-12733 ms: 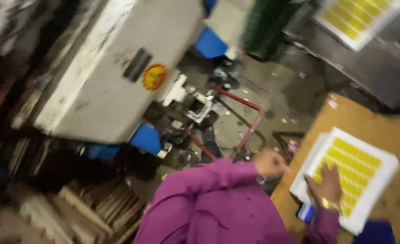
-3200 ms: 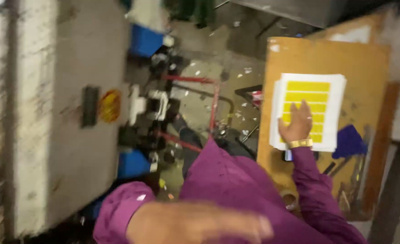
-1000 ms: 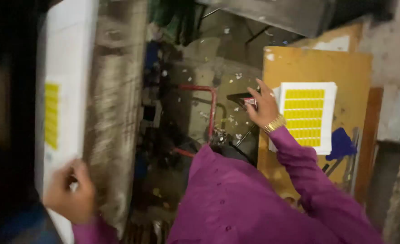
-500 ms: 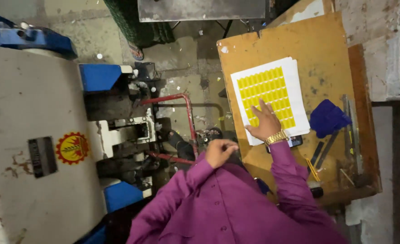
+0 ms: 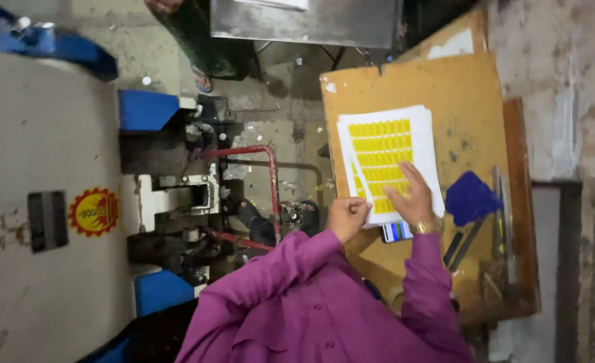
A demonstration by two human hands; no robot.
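1. Keep your right hand (image 5: 410, 200) flat, fingers spread, on the sheets (image 5: 388, 158) lying on the worktop (image 5: 469, 87).
2. Your left hand (image 5: 346, 216) is curled at their near corner; pinch only the top sheet.
3. No container shows; a blue cloth (image 5: 470, 198) lies just beside.

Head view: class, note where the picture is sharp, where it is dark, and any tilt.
Head view: stack of white sheets printed with yellow labels sharp and well lit; floor under the grey machine shadowed; scene tilted; right hand crisp, unblurred.
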